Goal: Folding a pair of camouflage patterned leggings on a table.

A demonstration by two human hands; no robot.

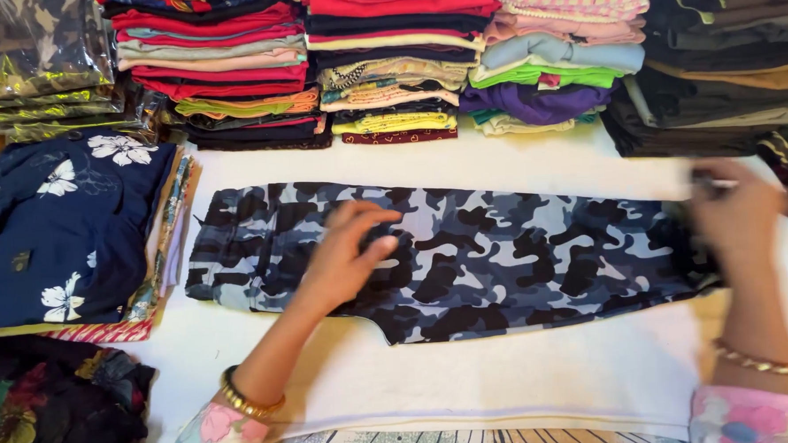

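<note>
A pair of blue-grey camouflage trousers [501, 243] lies flat and folded lengthwise across a white cloth-covered table [507, 376]. My left hand [347, 254] rests on the trousers near their left third, fingers spread and slightly curled, holding nothing. My right hand [735, 211] is blurred at the trousers' right end, fingers closed on the edge of the fabric there. Both wrists wear gold bangles, and my sleeves are floral pink.
Stacks of folded clothes in many colours [387, 62] line the back edge. Dark folded garments [715, 66] stand at back right, plastic-wrapped camouflage packs [37, 60] at back left. A navy floral garment [53, 227] tops a pile at left; a dark floral cloth [52, 409] lies below it.
</note>
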